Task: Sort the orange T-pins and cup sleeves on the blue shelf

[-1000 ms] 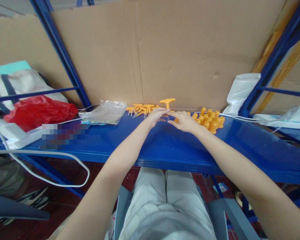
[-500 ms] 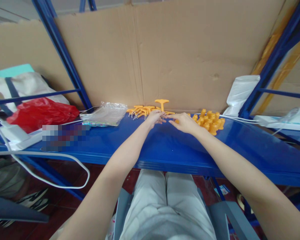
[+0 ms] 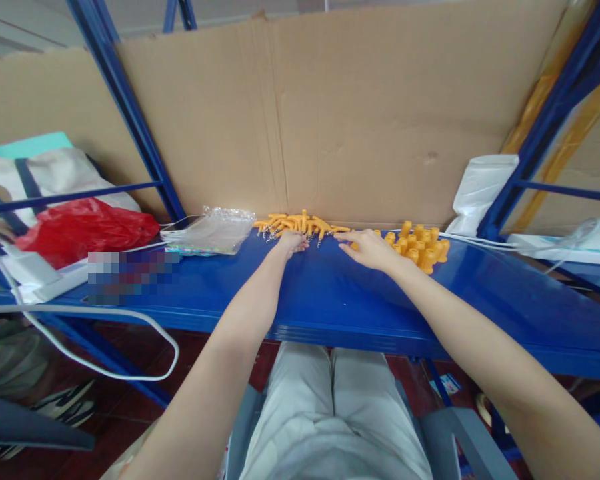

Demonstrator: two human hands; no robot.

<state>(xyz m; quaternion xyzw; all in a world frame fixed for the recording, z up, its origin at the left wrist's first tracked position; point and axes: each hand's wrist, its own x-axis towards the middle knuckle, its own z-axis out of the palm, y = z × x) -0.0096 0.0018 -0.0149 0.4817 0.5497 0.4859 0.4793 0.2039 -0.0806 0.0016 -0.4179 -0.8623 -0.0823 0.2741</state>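
Note:
Several yellow T-handled corkscrews [image 3: 324, 225] with silver metal spirals lie in a heap along the back of the blue shelf. At the heap's front edge is my left hand [image 3: 293, 243]. Its fingers are loosely bent and partly apart, with nothing plainly visible in them. My right hand [image 3: 371, 248] hovers low between the heap and a cluster of yellow hollow corkscrew sleeves [image 3: 421, 248]. Its forefinger stretches left toward the corkscrews and the thumb stands apart from it. That hand holds nothing visible and covers some of the sleeves.
A stack of clear plastic bags [image 3: 211, 232] lies left of the corkscrews. Farther left are a red plastic bag [image 3: 87, 227] and a white power strip [image 3: 55, 283]. Cardboard [image 3: 360, 120] closes off the back. A white packet [image 3: 483, 190] leans at the right post.
A corkscrew that stood upright at my left fingers no longer stands there. My left hand has moved left and slightly toward me. My right hand has barely moved.

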